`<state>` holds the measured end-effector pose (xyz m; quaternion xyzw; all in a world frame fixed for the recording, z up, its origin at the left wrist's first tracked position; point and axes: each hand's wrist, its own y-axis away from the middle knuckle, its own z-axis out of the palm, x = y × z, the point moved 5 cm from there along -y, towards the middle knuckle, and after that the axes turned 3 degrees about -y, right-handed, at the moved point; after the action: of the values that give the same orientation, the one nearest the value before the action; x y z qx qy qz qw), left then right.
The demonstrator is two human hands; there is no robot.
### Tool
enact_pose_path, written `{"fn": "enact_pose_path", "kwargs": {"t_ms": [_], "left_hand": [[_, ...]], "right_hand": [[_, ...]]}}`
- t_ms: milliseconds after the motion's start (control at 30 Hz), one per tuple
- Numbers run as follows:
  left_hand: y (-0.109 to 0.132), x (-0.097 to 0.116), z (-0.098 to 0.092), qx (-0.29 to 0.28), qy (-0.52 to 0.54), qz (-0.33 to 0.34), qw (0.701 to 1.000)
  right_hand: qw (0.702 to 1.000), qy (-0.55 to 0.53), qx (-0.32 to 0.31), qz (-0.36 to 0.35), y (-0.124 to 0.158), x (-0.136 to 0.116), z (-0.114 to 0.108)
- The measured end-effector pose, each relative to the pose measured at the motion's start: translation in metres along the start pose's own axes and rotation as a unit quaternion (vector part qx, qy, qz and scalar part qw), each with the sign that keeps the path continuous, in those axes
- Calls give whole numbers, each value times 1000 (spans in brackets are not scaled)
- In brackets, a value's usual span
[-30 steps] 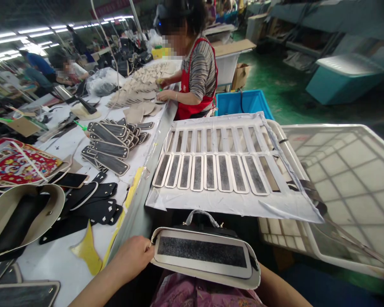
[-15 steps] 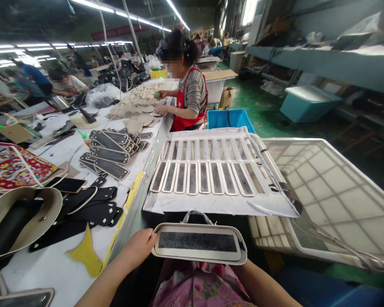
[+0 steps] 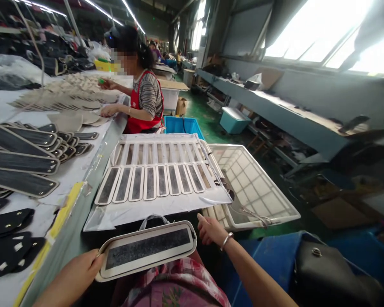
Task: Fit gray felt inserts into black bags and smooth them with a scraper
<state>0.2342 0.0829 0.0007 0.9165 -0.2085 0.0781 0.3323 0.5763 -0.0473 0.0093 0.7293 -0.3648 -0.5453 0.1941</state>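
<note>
My left hand (image 3: 85, 266) grips the left end of a cream bag (image 3: 150, 249) above my lap. The bag's long, rounded base faces up, with a black rectangular strip in its middle and a wrapped handle showing at the far side. Just off the bag's right end is my right hand (image 3: 213, 230), holding nothing, its fingers apart and slightly bent. Beyond the bag, a white cloth-covered frame (image 3: 179, 204) carries a row of cream-edged panels (image 3: 149, 183) with dark centres. Behind them is a row of open slots.
Stacks of dark panels with rivets (image 3: 22, 160) lie on the white table (image 3: 68, 160) at left. To the right stands a white plastic crate (image 3: 265, 187), with a blue container (image 3: 259, 264) nearer me. A co-worker in a red apron (image 3: 144, 102) sits at the table beyond the frame.
My right hand has come off the bag's right end and moved out to the right. My left hand keeps hold of the bag, now tilted. The view has swung right.
</note>
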Motion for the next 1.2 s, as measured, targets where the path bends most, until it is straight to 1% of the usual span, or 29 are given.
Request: {"fn": "enact_pose_path", "kwargs": {"t_ms": [33,67,100,133,167,200,233,333,467,533,600,700,767,833,900,967,1033,1067,1100,1133,1167,1200], "left_hand": [[1,1,-1,-2,-3,2,1000],[2,3,-3,-3,-5,4,1000],[2,3,-4,-5,-5,5,1000],[1,3,-5,-6,-4,6,1000],[1,3,-5,-4,-4,8,1000],[-1,2,-5,0,-5,10,1000],[-3,1,-5,5,-5,16,1000],[-9,-5,-4,14,3,36,999],[-12,-11,-2,15,18,32,999],[-10,-10,0,6,39,39,998],[-8,-9,2,0,59,39,997],[-8,-9,1,12,65,31,997],[-7,-7,-2,24,58,36,997],[-5,-4,-7,37,51,38,997],[-2,-3,-13,45,71,31,996],[2,-3,-14,29,158,30,987],[7,-5,-11,8,279,4,960],[10,-7,-9,7,329,-14,944],[13,-8,-9,17,359,-29,933],[16,-9,-9,37,360,-37,931],[19,-8,-10,64,334,-40,940],[22,-7,-12,92,284,-40,954]], "right_hand": [[997,62,12,-31,6,-6,0],[986,150,29,-72,14,-14,2],[961,248,49,-113,21,-23,5],[927,341,66,-144,28,-30,10],[893,413,79,-159,33,-36,15],[872,455,83,-158,34,-38,19],[863,477,78,-151,34,-39,23],[858,492,43,-143,24,-39,30],[857,492,14,-153,17,-35,33],[858,489,12,-159,20,-33,31],[870,465,22,-166,24,-31,29],[891,420,45,-165,27,-30,26],[892,419,50,-161,27,-33,28],[884,439,45,-157,25,-37,32],[867,471,36,-158,23,-39,37],[842,510,20,-174,20,-39,41],[817,540,-3,-204,17,-37,44],[807,549,-12,-215,16,-35,46],[800,557,-18,-222,16,-33,46],[794,564,-20,-227,16,-31,47],[788,571,-21,-230,16,-29,47],[786,575,-19,-229,16,-28,46]]}}
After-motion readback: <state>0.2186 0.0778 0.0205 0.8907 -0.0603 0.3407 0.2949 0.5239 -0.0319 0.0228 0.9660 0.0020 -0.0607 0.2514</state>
